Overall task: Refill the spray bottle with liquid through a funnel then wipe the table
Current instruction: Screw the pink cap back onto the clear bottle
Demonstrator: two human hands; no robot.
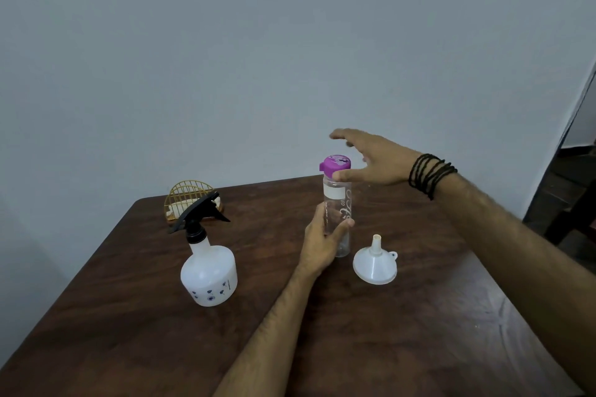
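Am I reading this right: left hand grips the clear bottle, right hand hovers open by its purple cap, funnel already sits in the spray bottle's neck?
Not quite. In the head view the funnel lies upside down on the table, right of the clear bottle. The spray bottle has its black trigger head on. The rest holds: left hand grips the bottle, right hand open by the purple cap.

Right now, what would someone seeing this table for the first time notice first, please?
The eye goes to the clear bottle with its bright purple cap, upright at the table's middle: the left hand grips its body while the right hand, open, hovers at the cap. Next come the white spray bottle with its black trigger head on the left, and the white funnel resting mouth-down to the right.
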